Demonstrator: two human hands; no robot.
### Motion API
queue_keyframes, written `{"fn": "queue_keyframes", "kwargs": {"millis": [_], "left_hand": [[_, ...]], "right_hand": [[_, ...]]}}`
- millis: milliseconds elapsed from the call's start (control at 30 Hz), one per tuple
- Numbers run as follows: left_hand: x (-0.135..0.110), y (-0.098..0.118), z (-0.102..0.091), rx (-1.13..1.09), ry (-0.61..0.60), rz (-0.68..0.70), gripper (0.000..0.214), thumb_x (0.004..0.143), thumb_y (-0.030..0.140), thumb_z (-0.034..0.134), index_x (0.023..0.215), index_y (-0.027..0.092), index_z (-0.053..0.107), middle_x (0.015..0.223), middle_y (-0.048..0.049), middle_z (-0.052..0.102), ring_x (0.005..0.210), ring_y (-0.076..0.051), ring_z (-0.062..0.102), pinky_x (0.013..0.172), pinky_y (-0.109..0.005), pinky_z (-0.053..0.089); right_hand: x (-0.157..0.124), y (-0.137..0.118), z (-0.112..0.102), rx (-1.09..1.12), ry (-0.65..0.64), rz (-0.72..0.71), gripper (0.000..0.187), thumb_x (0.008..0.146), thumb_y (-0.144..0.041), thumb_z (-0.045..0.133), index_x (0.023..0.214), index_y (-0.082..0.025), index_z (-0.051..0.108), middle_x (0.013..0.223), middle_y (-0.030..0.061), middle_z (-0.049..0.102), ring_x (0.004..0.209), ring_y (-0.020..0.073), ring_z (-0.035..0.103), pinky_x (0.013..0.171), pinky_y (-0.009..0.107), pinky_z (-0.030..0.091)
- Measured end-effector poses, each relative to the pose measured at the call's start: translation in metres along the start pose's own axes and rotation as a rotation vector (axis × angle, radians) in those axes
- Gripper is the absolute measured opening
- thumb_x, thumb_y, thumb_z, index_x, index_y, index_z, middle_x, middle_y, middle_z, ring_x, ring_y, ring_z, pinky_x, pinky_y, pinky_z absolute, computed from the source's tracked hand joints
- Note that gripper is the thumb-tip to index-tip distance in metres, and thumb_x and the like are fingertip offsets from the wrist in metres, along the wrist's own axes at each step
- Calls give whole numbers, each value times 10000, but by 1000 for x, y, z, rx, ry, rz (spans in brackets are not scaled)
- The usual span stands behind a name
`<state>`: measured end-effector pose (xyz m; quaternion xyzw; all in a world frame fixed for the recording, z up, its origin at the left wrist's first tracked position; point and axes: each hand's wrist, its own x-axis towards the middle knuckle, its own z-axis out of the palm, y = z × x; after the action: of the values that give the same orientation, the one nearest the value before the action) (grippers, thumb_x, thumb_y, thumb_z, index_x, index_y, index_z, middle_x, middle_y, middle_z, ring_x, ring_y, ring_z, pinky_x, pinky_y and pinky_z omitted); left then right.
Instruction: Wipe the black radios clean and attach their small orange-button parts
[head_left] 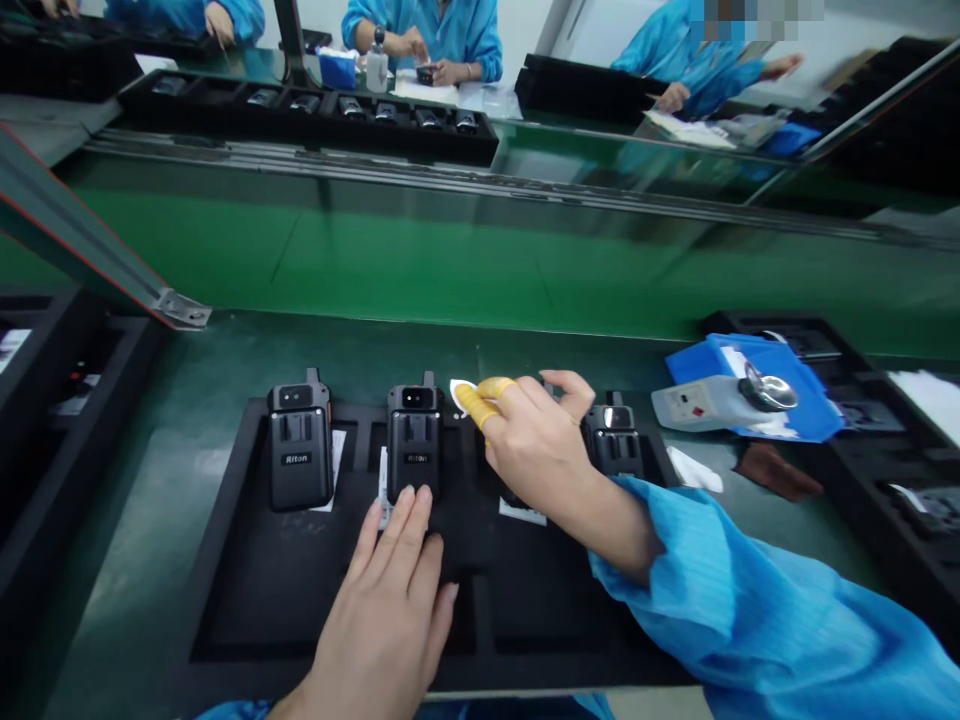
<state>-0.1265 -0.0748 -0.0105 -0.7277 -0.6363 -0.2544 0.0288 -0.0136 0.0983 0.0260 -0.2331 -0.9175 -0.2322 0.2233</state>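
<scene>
My left hand (394, 600) lies flat with fingers stretched out, its fingertips at the lower end of a black handheld radio (416, 440) marked "Riton". In my right hand (536, 440), yellow finger cots on two fingers, a small white wipe (459, 396) is pinched just right of that radio's top. Another such radio (300, 455) stands to the left, and a third radio (616, 440) is partly behind my right wrist. Something dark under my right hand is mostly hidden. All sit over a black foam tray (300, 600), with white paper labels (523, 512) beside them.
To the right are a clear bottle (694, 403) with a metal top, a blue bin (814, 405), a white wipe (694, 468) and a brown cloth (776, 472). More black trays (847, 520) flank both sides. Co-workers in blue sleeves (472, 40) sit beyond the green partition (420, 260).
</scene>
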Motion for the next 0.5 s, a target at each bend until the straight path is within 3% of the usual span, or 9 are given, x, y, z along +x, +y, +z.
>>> {"fn": "queue_keyframes", "kwargs": {"millis": [200, 367, 500], "left_hand": [[-5, 2, -6, -100, 48, -60, 210, 901, 156, 436, 1019, 124, 608, 1238, -164, 608, 1227, -266, 513, 1033, -515, 405], [-5, 2, -3, 0, 55, -59, 267, 913, 184, 401, 997, 75, 630, 1178, -204, 635, 1163, -308, 564, 970, -542, 459], [-3, 1, -2, 34, 44, -35, 278, 910, 171, 388, 972, 72, 640, 1170, -194, 643, 1119, -305, 596, 929, -527, 501]], "right_hand": [[-15, -24, -18, 151, -5, -50, 272, 857, -88, 453, 728, -196, 667, 763, 8, 647, 728, 138, 461, 896, 373, 214], [-14, -48, -11, 208, 12, -161, 254, 894, -138, 445, 833, -200, 685, 813, 2, 654, 752, 137, 468, 917, 385, 215], [-18, -45, -9, 199, -18, -178, 253, 889, -131, 445, 828, -192, 683, 799, 10, 647, 769, 148, 467, 927, 393, 214]]}}
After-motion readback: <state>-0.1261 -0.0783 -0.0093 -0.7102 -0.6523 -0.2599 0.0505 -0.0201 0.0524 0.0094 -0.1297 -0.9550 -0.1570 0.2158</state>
